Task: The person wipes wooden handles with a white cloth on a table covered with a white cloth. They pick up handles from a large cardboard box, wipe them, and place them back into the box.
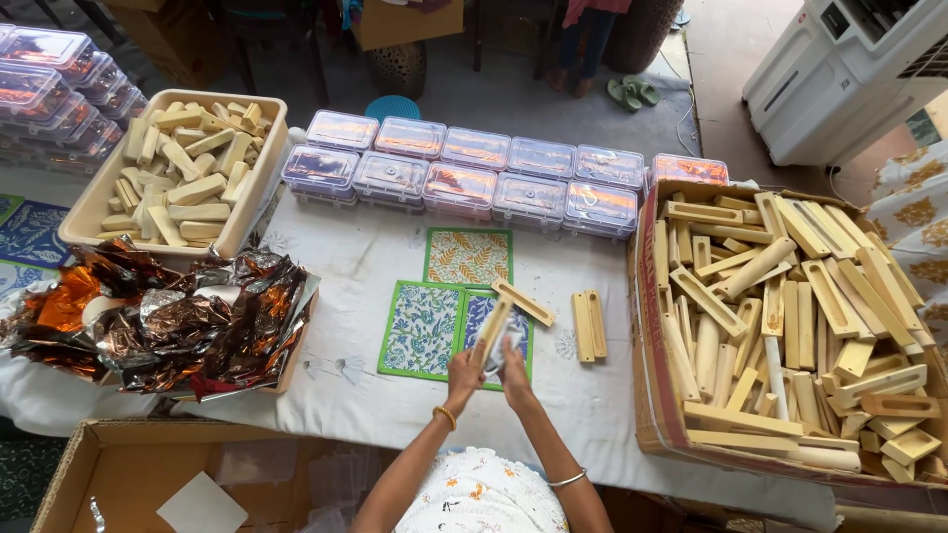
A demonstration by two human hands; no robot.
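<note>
Both hands over mats, table centre. Left hand (464,368) clamped on 1 wood stick (491,331); right hand (513,363) fingers closed on cloth (497,357) against it. Nearby: 3 mats (468,256), 2 loose sticks (590,325), 11 clear boxes (460,186) approx.

head camera looks steeply down at table (375,395)

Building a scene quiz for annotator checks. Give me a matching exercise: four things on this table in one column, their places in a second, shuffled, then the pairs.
Things:
1. beige tray of pale blocks
2. crumpled foil wrappers
3. clear lidded boxes
4. cardboard box of wooden pieces

Places:
A. two rows along the far edge
B. right side
C. far left corner
D. left, in front of the tray

Pairs: 1-C, 2-D, 3-A, 4-B
</note>
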